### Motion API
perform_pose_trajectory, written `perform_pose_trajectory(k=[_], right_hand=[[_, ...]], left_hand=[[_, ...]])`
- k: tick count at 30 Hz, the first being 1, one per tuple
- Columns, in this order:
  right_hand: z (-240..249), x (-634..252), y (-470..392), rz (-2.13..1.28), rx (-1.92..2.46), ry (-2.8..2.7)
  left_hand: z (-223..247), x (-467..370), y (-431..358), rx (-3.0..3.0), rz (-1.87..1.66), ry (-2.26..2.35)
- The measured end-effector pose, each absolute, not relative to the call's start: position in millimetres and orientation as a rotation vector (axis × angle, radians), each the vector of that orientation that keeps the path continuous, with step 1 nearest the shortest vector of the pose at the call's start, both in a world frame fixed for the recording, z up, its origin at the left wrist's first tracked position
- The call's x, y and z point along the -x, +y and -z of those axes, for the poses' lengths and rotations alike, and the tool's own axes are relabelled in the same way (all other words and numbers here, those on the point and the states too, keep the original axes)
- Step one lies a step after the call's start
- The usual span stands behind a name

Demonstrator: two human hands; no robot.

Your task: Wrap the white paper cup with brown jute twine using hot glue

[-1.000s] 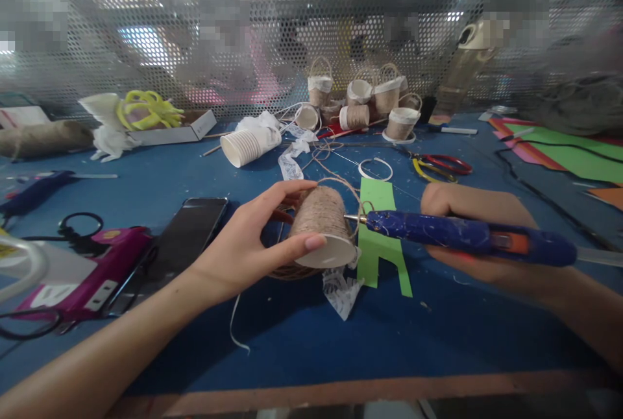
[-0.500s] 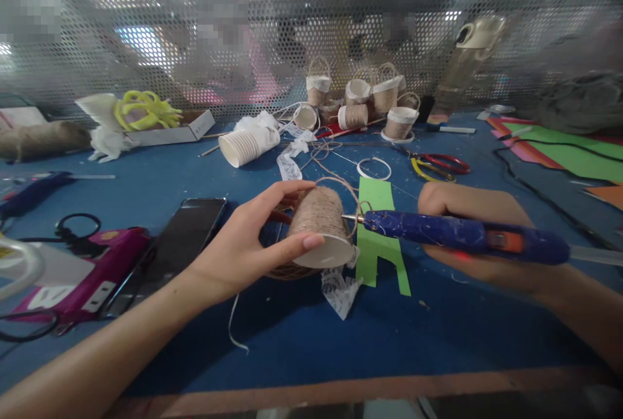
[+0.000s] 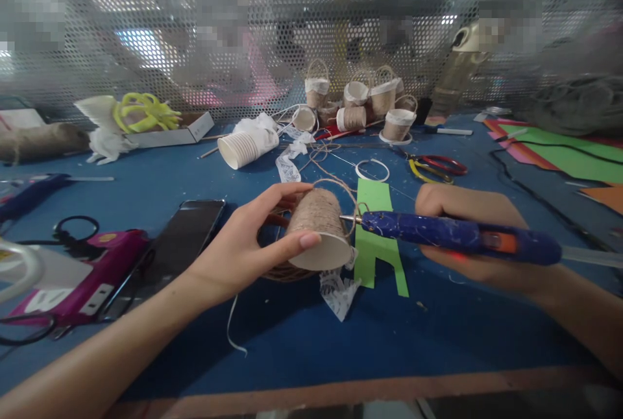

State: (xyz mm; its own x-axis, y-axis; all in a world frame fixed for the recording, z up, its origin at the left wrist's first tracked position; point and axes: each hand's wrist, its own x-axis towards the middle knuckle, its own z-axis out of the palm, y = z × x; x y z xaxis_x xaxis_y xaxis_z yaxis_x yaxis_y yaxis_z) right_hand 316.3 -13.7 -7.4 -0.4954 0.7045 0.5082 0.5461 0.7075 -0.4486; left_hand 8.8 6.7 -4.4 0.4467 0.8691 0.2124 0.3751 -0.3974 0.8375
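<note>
My left hand (image 3: pixel 248 234) grips a paper cup wrapped in brown twine (image 3: pixel 317 215), thumb near its white rim and fingers behind it. The cup is tilted, its open mouth toward me. In my right hand (image 3: pixel 472 211) is a blue glue gun (image 3: pixel 438 232), its metal nozzle touching or very near the twine on the cup's right side. A loop of twine (image 3: pixel 353 195) arches from the cup. Below the cup hangs a piece of white lace (image 3: pixel 338 296). Green paper (image 3: pixel 374 211) lies beneath the nozzle. A coil of twine (image 3: pixel 287 272) is partly hidden behind my left hand.
Several small twine baskets (image 3: pixel 384 98) stand at the back by a perforated metal screen (image 3: pixel 272 30). Scissors (image 3: pixel 435 169), stacked paper cups (image 3: pixel 241 148), a phone (image 3: pixel 187 237), a magenta power strip (image 3: pixel 104 270), another glue gun (image 3: pixel 34 193) and coloured paper (image 3: pixel 559 146) lie around.
Almost nothing differs. The view has shifted slightly; both hands keep their hold, and the nozzle stays at the cup's right side.
</note>
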Motion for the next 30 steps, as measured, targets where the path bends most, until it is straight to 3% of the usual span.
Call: perform_pose_trajectory(k=[30], right_hand=[[1.8, -316.4, -16.1, -0.513, 0.972, -2.059]], left_hand=[[2.5, -8.3, 5.4, -1.839, -1.005, 1.05]])
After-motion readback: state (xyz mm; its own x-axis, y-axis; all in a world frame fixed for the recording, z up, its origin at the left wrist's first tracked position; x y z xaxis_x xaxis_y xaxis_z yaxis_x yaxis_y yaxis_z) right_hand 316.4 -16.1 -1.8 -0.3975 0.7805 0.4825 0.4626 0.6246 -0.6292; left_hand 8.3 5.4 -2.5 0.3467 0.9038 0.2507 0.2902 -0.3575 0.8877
